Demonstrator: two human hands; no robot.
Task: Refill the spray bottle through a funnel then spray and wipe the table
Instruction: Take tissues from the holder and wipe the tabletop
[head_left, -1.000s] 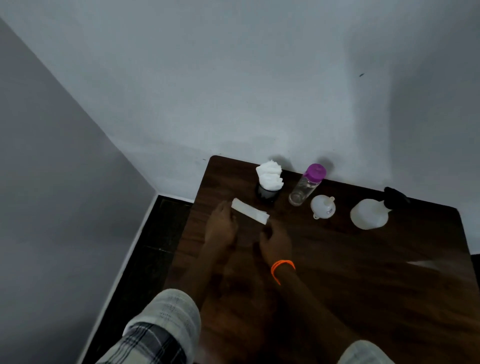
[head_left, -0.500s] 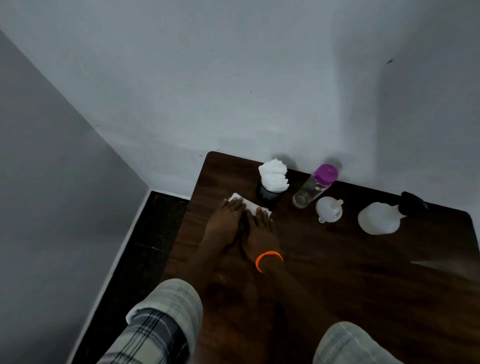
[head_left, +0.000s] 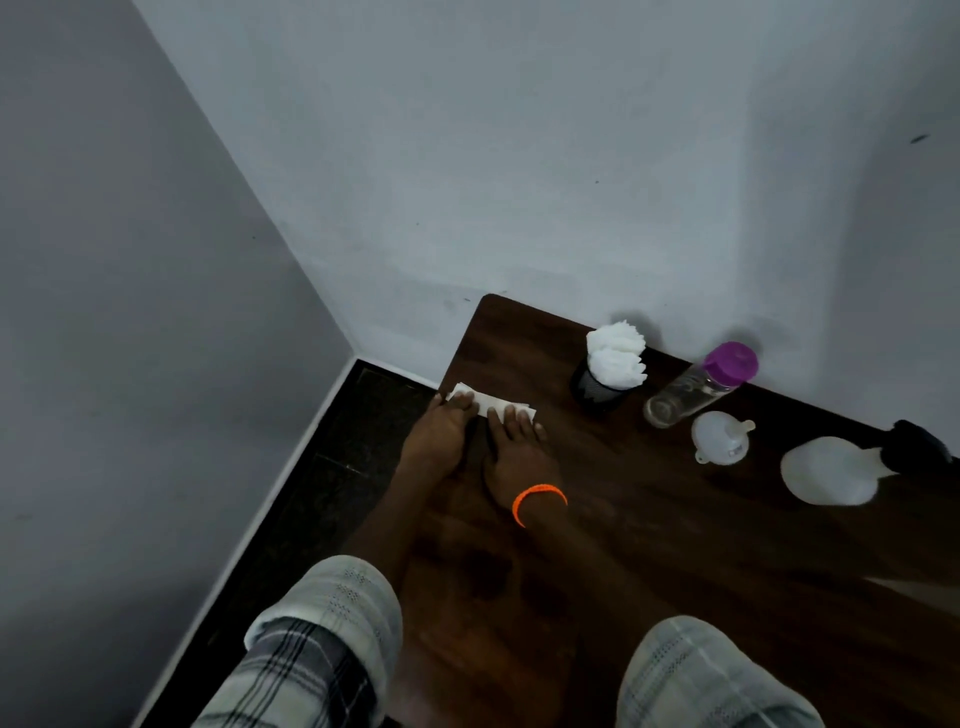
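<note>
Two flat hands, left hand (head_left: 441, 434) and right hand (head_left: 517, 447), press a tissue (head_left: 485, 402); black cup (head_left: 595, 389) holds tissues.

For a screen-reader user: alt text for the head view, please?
Both hands, left hand and right hand, press a folded white tissue flat at the left edge of a dark wooden table.

Two bare forearms in view; left sleeve (head_left: 317, 639) rolled to pale cuff with faint woven pattern, dark-and-white plaid below; right sleeve (head_left: 711, 675) same pale grey check; thin bright orange band (head_left: 537, 501) round right wrist; no rings or watch discernible.
</note>
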